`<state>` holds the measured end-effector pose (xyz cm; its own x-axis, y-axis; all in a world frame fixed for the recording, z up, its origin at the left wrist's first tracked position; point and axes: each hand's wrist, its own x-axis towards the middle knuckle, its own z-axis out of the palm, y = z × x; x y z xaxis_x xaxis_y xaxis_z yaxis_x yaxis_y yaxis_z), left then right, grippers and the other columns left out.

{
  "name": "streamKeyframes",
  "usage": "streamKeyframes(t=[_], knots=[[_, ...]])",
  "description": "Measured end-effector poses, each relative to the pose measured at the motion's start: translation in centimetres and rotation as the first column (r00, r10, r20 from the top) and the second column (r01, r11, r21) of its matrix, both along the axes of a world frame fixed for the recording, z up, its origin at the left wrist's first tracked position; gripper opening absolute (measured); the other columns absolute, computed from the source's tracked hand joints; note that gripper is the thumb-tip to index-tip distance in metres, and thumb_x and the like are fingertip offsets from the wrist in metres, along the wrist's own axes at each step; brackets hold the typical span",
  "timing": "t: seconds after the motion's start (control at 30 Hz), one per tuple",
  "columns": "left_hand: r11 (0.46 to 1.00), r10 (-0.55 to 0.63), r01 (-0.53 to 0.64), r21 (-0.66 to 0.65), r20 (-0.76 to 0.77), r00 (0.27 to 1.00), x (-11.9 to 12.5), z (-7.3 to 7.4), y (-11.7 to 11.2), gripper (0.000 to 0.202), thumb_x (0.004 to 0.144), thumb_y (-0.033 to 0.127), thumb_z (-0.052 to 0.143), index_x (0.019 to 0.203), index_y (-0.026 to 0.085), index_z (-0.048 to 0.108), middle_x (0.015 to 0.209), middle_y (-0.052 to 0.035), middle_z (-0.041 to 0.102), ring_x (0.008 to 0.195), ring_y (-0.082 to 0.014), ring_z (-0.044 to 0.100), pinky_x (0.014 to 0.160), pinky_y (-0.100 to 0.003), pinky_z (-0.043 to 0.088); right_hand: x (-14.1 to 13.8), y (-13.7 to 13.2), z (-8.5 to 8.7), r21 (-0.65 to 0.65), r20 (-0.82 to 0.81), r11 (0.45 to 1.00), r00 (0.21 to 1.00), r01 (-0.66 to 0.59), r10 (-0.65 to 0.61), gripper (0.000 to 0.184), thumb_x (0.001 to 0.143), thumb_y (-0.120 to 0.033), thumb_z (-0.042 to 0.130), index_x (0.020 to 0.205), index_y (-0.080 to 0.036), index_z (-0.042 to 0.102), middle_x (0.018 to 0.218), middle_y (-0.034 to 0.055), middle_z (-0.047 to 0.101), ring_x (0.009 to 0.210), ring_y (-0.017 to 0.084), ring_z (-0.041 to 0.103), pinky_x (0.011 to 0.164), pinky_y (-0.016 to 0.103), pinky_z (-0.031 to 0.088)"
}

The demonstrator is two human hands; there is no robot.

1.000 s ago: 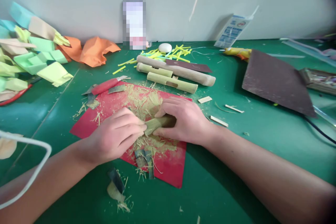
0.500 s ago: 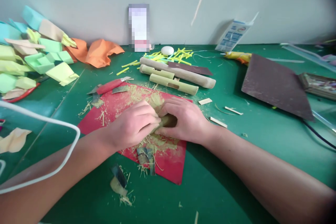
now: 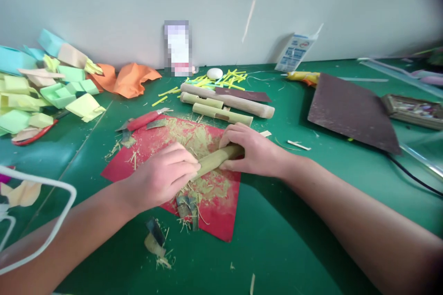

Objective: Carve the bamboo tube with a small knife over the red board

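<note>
A greenish bamboo piece [image 3: 213, 160] lies slantwise over a red sheet [image 3: 221, 228]. Both my hands grip it. The fingers of my left hand [image 3: 169, 170] are closed on its near left end. Thumb and fingers of my right hand [image 3: 254, 150] wrap round its far right end. Pale dust and shavings [image 3: 216, 189] cover much of the sheet under the hands. Dark scraps [image 3: 187, 207] lie near the sheet's front edge. A red-handled knife [image 3: 143, 121] rests at its back left corner. Whether anything is under my left fingers besides the bamboo is hidden.
Notched bamboo pieces [image 3: 224, 114] and a longer pale tube [image 3: 252, 105] lie behind the sheet. A dark brown sheet, perhaps sandpaper [image 3: 349, 110], is at right. Folded coloured papers [image 3: 51, 92] crowd the left. A white wire frame [image 3: 69, 198] crosses the left foreground.
My hands have moved apart along the bamboo, the right one toward the far right, so more of its length shows. The whole view has shifted slightly.
</note>
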<state>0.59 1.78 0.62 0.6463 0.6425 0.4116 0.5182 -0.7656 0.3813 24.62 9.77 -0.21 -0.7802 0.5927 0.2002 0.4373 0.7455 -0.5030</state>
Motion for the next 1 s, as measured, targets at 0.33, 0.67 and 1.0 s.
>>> streamKeyframes(t=[0.33, 0.67, 1.0], knots=[[0.999, -0.011, 0.012, 0.052, -0.014, 1.000, -0.5, -0.3, -0.1, 0.014, 0.089, 0.010, 0.053, 0.096, 0.013, 0.065, 0.095, -0.0081, 0.066, 0.089, -0.0172, 0.055, 0.080, -0.033, 0.050, 0.0, 0.7, -0.3, -0.027, 0.003, 0.998, 0.998, -0.060, 0.060, 0.031, 0.075, -0.045, 0.070, 0.085, -0.018, 0.058, 0.087, 0.0039, 0.055, 0.084, 0.019, 0.046, 0.072, 0.032, 0.036], [0.993, -0.057, 0.057, 0.105, 0.001, 0.998, 2.7, -0.5, 2.3, 0.016, 0.091, 0.011, 0.050, 0.087, 0.013, 0.065, 0.089, -0.0077, 0.066, 0.083, -0.0169, 0.053, 0.074, -0.032, 0.049, -0.2, 0.8, -0.3, -0.039, 0.000, 0.996, 0.997, -0.079, 0.079, 0.031, 0.076, -0.045, 0.070, 0.086, -0.017, 0.058, 0.088, 0.0043, 0.056, 0.084, 0.019, 0.047, 0.074, 0.032, 0.036], [0.996, 0.008, -0.003, 0.084, -0.060, 0.998, -1.2, -0.4, -0.9, 0.017, 0.088, 0.009, 0.054, 0.101, 0.012, 0.064, 0.100, -0.0088, 0.066, 0.093, -0.0180, 0.055, 0.083, -0.034, 0.050, -0.1, 0.9, -0.5, -0.032, -0.020, 0.997, 0.997, -0.069, 0.069, 0.031, 0.075, -0.044, 0.071, 0.081, -0.018, 0.056, 0.086, 0.0032, 0.056, 0.083, 0.018, 0.047, 0.073, 0.031, 0.036]])
